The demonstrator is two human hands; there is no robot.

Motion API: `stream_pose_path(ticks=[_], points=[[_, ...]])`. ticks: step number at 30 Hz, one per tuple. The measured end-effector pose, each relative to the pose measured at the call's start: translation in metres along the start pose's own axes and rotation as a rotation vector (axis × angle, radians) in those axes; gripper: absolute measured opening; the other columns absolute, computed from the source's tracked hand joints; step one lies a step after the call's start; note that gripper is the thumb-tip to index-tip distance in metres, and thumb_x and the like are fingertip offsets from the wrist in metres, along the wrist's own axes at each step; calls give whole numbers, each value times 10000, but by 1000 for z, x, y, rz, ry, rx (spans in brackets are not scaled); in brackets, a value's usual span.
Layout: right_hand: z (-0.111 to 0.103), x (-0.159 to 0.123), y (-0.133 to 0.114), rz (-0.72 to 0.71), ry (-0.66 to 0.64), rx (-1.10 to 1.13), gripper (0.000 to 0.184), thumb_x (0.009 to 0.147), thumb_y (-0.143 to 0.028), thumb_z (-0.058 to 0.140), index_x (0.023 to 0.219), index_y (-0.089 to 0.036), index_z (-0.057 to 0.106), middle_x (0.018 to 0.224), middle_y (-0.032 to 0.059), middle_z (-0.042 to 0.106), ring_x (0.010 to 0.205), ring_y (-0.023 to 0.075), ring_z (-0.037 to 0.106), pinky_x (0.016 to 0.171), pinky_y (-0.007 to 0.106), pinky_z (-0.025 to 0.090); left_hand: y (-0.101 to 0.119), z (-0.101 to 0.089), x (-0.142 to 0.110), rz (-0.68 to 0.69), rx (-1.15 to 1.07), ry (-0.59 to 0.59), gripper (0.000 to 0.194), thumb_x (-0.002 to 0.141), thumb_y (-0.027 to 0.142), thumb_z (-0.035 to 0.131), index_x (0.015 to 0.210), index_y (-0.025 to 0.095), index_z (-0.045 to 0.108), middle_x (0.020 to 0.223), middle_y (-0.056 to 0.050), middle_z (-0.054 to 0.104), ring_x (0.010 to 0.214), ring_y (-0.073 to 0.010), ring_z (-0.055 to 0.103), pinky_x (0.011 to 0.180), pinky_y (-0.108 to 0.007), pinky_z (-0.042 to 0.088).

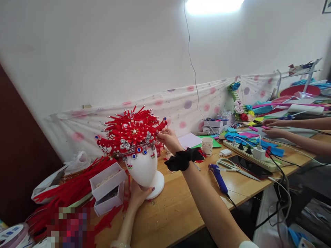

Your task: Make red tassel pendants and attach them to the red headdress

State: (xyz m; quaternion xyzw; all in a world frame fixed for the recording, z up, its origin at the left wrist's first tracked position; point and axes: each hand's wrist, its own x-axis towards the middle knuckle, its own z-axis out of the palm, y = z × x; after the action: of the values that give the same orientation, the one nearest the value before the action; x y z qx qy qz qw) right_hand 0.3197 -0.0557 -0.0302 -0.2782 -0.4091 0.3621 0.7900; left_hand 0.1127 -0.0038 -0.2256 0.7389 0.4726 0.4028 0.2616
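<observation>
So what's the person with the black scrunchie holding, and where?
The left hand holds the smooth white mannequin head by its neck. The right hand pinches the spiky red beaded headdress at its side; exactly which piece is too small to tell.

I see, from afar, a spiky, blue-gemmed red headdress crowning a white mannequin head on the wooden table.

1. Left of centre: headdress on head, head on table.
2. Left of the head: boxes, one upon the other.
3. Right of the head: cups, nested.
4. Lower right: glue gun; right of it, scissors; behind them, phone; behind that, strip.
5. Top edge: lamp.
</observation>
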Motion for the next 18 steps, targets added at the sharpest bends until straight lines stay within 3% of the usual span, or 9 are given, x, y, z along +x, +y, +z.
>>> stream_pose_path(ticks=[5,12,18], points=[[-1,-6,-4,22,23,40,537,489,-266,901,766,-236,441,712,-48,655,739,136,677,752,289,568,-5,1,1,27,1,-6,844,558,338,821,1292,123,464,1372,-197,548,1341,-350,480,1126,-466,369],[-1,-12,-6,83,46,51,494,504,-205,882,746,-234,453,683,-58,619,741,139,646,782,304,545,-8,4,2,88,46,19,676,594,356,798,1190,155,550,1319,-166,580,1333,-351,481,1145,-481,330],[-4,-13,-7,108,58,29,411,536,-175,838,740,-235,486,698,-49,621,745,150,636,773,315,539,-10,3,2,105,56,29,704,581,355,805,1205,143,558,1321,-186,583,1314,-376,491,1136,-520,326]])
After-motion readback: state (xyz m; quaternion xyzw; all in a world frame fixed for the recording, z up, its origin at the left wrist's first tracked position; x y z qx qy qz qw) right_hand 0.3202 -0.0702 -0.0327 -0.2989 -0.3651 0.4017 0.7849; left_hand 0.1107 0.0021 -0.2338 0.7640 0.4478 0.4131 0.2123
